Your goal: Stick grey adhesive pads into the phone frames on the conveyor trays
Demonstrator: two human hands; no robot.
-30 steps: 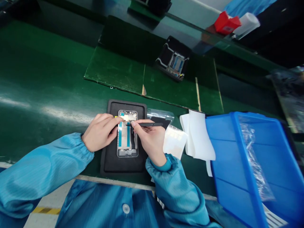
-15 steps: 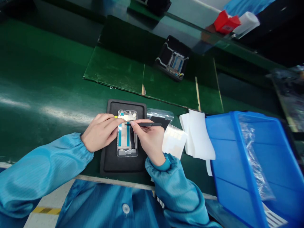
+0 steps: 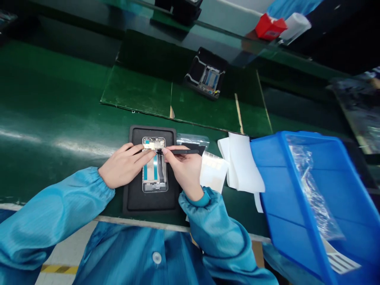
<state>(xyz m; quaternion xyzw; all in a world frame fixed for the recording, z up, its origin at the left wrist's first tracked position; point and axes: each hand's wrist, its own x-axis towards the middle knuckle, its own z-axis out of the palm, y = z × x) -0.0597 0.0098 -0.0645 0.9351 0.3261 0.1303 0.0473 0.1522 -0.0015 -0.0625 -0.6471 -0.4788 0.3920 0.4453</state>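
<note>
An opened phone (image 3: pixel 151 174), its metal frame and inner parts bare with blue strips, lies upright in view on a black foam tray (image 3: pixel 152 204). My left hand (image 3: pixel 124 164) reaches over it from the left, fingers stretched out and fingertips resting on its upper part. From the other side my right hand (image 3: pixel 185 168) pinches black tweezers (image 3: pixel 185 151), held level across the phone's upper half. Their tips meet the area by my left fingertips and are partly hidden. A dark flex cable (image 3: pixel 160 168) runs down the phone's right half.
Right of the tray lie a clear plastic film (image 3: pixel 192 139) and white sheets (image 3: pixel 245 166). A blue bin (image 3: pixel 276 198) with clear plastic bags (image 3: pixel 314 194) stands at the right. Farther back are another black tray with phone parts (image 3: pixel 206 75) and a red box (image 3: pixel 270 27).
The whole view has shifted slightly. My left fingers have spread, with one moved lower across the phone beside the tweezer tips. My right hand keeps its pinch on the tweezers.
</note>
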